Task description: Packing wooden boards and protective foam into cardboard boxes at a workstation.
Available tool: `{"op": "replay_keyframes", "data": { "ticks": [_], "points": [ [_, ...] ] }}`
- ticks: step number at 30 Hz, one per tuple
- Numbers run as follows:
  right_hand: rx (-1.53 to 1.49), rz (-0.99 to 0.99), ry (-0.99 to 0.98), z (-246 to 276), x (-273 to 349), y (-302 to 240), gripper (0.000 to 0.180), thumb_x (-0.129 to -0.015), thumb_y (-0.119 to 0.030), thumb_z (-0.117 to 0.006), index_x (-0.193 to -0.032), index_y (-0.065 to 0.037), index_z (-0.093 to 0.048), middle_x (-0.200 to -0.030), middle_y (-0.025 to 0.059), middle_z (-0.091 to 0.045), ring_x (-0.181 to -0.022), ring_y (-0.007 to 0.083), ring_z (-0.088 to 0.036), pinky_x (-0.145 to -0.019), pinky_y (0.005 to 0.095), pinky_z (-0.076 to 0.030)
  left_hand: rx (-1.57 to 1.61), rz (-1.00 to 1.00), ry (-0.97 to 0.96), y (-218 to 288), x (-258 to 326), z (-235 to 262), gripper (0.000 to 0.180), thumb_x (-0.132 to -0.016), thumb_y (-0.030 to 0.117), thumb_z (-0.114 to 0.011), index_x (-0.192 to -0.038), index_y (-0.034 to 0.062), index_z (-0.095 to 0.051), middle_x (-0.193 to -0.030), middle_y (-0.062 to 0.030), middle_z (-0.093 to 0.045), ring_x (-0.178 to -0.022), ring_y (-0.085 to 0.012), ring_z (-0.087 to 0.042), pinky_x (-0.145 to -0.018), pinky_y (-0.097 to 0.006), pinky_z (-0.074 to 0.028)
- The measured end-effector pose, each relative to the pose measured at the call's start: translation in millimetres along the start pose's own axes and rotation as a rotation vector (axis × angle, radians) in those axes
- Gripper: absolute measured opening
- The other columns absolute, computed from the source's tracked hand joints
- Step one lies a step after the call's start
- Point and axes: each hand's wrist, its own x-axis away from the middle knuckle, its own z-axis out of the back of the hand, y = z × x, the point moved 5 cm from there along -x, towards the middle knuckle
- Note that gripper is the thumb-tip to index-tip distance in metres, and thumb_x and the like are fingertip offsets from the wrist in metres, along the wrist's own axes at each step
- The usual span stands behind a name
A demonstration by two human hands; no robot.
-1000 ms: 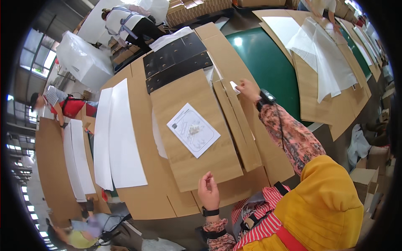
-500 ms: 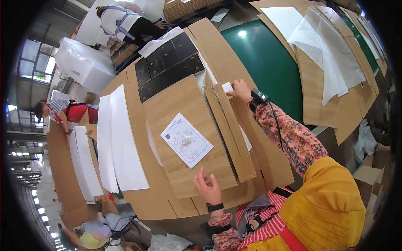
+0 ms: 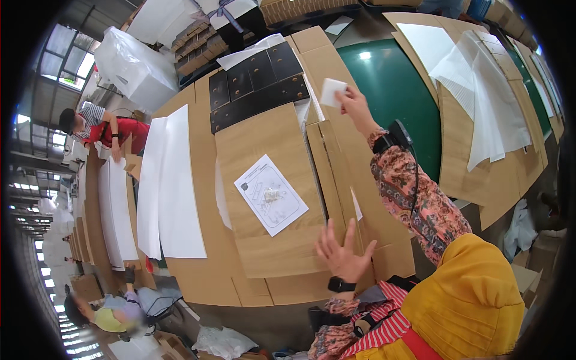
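Note:
A small white square pad is pinched in my right hand, raised above the far right part of the flattened cardboard. My left hand is spread open with nothing in it, over the near right corner of a wide wood-grain panel. Beside that panel lie narrow wood-grain strips. A printed white sheet rests on the panel, with a small clear bag of fittings on it. At the panel's far end are black panels with small round holes.
White boards lie on the cardboard to the left. A green belt surface runs beyond the right edge, then another cardboard stack with white foam sheet. Co-workers stand at the left, lower left and far side.
My right hand has lifted the white pad up and away from the strips. My left hand has moved right and spread its fingers. The whole view has shifted slightly.

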Motion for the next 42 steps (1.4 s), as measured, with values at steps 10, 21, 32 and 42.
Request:
{"op": "replay_keyframes", "data": {
  "ticks": [10, 21, 32, 42],
  "points": [
    [0.597, 0.098, -0.155, -57, 13, -24, 0.059, -0.075, -0.032, -0.086, -0.12, -0.004, -0.06, -0.097, 0.0176, -0.07, -0.093, 0.0305, -0.069, -0.083, 0.0418, -0.054, -0.059, 0.109, 0.125, -9, 5, -50, 0.057, -0.083, 0.031, -0.071, -0.139, 0.0267, -0.063, -0.156, -0.0151, -0.041, -0.146, -0.0403, -0.035, -0.114, -0.072, -0.022],
    [0.585, 0.191, -0.037, -68, 2, -22, 0.038, -0.072, -0.032, -0.087, -0.085, -0.002, -0.067, -0.084, 0.0143, -0.069, -0.082, 0.0302, -0.068, -0.074, 0.0412, -0.053, -0.117, 0.094, 0.115, 3, 5, -49, 0.06, -0.084, 0.039, -0.072, -0.142, 0.028, -0.061, -0.156, -0.0145, -0.04, -0.147, -0.0414, -0.033, -0.114, -0.071, -0.023],
    [0.036, 0.038, -0.05, -20, 30, 20, 0.047, -0.096, -0.028, -0.069, -0.13, 0.002, -0.055, -0.117, 0.013, -0.065, -0.108, 0.0207, -0.063, -0.093, 0.0313, -0.05, -0.189, 0.594, 0.721, -146, 48, 31, 0.063, -0.096, 0.037, -0.068, -0.145, 0.0028, -0.05, -0.149, -0.0272, -0.044, -0.139, -0.0456, -0.041, -0.114, -0.059, -0.034],
    [0.273, 0.204, -0.169, -54, 86, 9, 0.069, -0.102, -0.023, -0.055, -0.159, 0.002, -0.024, -0.16, 0.0233, -0.034, -0.15, 0.0323, -0.032, -0.121, 0.0363, -0.026, 0.2, 0.895, 0.763, -275, 65, 7, 0.062, -0.102, 0.035, -0.061, -0.149, 0.0005, -0.039, -0.148, -0.0315, -0.035, -0.136, -0.0464, -0.038, -0.11, -0.054, -0.04]
  ]
}}
